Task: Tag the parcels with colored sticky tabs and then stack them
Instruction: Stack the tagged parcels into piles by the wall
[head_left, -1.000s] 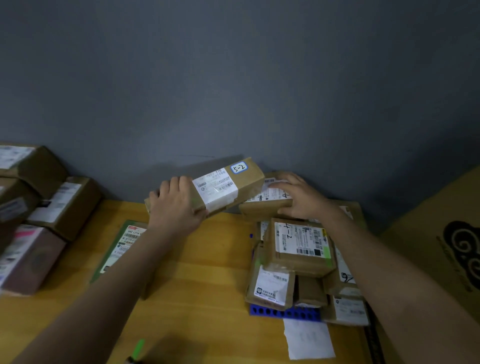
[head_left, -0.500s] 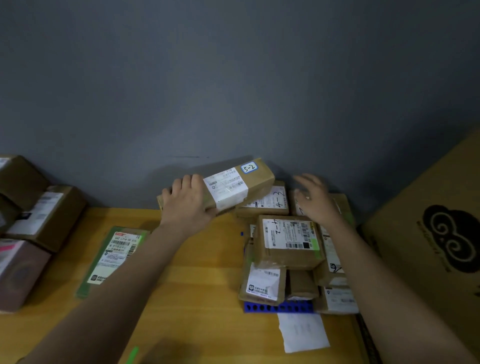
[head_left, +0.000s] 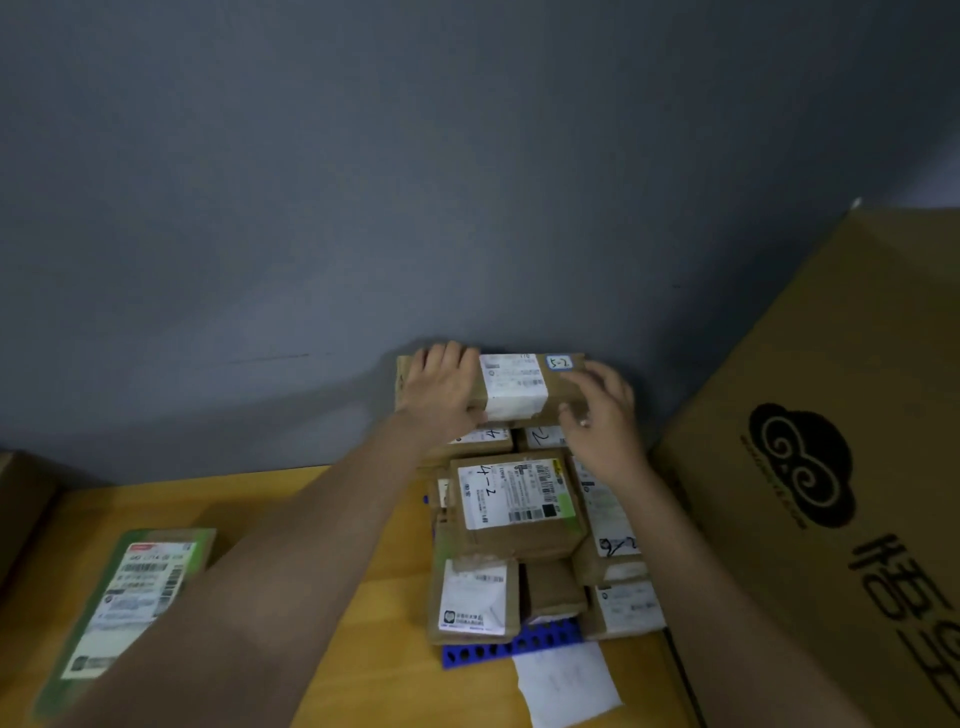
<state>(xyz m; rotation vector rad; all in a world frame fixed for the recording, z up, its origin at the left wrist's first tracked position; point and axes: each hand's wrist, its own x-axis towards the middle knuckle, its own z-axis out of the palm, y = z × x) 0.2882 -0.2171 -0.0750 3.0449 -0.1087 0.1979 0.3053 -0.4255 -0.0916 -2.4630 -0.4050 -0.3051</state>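
Long brown cardboard parcel with blue tab, centre frame, is laid atop parcel stack by wall for stacking. Left end gripped by left hand; right end steadied by right hand, fingers relaxed, nothing grasped.

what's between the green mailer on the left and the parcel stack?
Head view: the left forearm crosses that stretch above bare wooden table; nothing else lies between the green mailer and the parcel stack.

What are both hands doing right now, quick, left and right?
Left hand: gripping the long parcel tagged 5-2, atop the stack.
Right hand: open, fingers relaxed at that parcel's right end; contact cannot be told.
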